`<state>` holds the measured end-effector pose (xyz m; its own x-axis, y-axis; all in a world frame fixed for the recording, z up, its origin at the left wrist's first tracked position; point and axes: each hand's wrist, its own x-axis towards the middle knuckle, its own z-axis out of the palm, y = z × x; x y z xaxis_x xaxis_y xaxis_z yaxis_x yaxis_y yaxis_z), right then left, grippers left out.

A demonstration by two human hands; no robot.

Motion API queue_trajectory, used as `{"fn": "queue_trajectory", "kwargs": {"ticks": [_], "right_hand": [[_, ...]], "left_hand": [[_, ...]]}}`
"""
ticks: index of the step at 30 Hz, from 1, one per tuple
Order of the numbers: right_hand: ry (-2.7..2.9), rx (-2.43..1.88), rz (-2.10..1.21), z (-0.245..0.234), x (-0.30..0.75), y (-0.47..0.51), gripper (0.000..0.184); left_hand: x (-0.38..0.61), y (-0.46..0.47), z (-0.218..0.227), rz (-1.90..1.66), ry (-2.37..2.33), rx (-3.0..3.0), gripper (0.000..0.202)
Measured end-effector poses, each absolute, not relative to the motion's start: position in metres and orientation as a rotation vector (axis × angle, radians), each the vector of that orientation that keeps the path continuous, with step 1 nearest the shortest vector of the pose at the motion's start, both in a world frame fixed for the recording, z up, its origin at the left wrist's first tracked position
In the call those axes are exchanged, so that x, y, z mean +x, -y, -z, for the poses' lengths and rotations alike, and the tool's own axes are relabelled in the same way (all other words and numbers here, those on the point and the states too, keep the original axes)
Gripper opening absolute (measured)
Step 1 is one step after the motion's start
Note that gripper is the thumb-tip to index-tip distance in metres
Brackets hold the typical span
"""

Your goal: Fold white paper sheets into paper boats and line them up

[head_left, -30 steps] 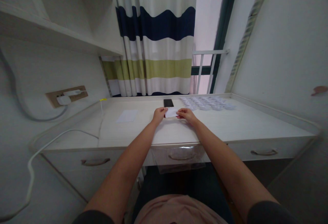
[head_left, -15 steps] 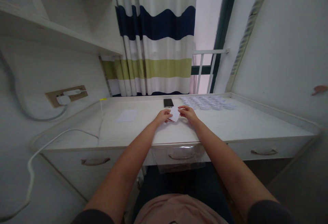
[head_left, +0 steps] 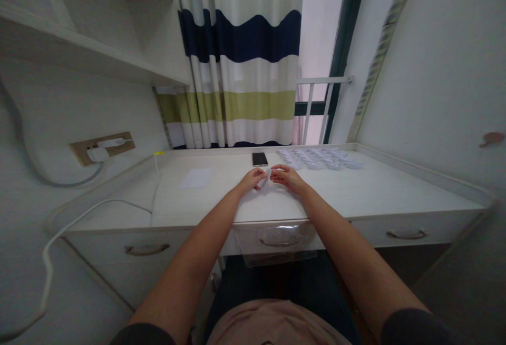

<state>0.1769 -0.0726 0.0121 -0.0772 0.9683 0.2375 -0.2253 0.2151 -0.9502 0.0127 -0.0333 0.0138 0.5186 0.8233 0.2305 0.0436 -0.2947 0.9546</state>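
Observation:
My left hand [head_left: 253, 179] and my right hand [head_left: 286, 176] meet over the middle of the pale desk [head_left: 356, 192]. Both pinch a small white paper piece [head_left: 268, 175], which is mostly hidden between the fingertips. A black phone [head_left: 260, 159] lies just beyond the hands. Right of it, several small folded white pieces [head_left: 320, 158] lie in rows. A flat white sheet [head_left: 196, 178] rests to the left of my left hand.
A striped curtain [head_left: 241, 55] hangs behind the desk beside a window rail [head_left: 324, 80]. A wall socket with a plug [head_left: 101, 148] and a white cable [head_left: 79, 218] are at left. Shelves [head_left: 90, 55] overhang the left side. Drawers with handles [head_left: 407, 235] run below the desk edge.
The paper piece was held wide between the hands, then tilted up, and is now folded small between the fingertips. The hands have drawn closer together.

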Motion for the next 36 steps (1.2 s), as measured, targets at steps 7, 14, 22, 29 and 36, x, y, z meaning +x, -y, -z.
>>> {"fn": "queue_trajectory", "kwargs": {"ticks": [7, 14, 22, 29, 36], "right_hand": [[1.247, -0.864, -1.193, -0.0110, 0.1780, 0.0717, 0.024], [1.275, -0.882, -1.217, -0.0096, 0.1795, 0.0702, 0.021], [1.209, -1.003, -1.146, -0.0150, 0.1769, 0.0732, 0.016], [1.219, -0.999, -1.199, -0.0117, 0.1759, 0.0711, 0.014], [1.290, -0.971, -1.203, -0.0078, 0.1752, 0.0674, 0.018]], "left_hand": [[0.0131, 0.0337, -0.0121, -0.861, -0.711, 1.831, 0.037], [0.0122, 0.0334, -0.0106, -0.851, -0.733, 1.868, 0.035], [0.0146, 0.0336, -0.0125, -0.862, -0.749, 1.704, 0.012], [0.0153, 0.0343, -0.0122, -0.971, -0.768, 1.641, 0.032], [0.0141, 0.0306, -0.0116, -1.088, -0.764, 1.670, 0.036]]}}
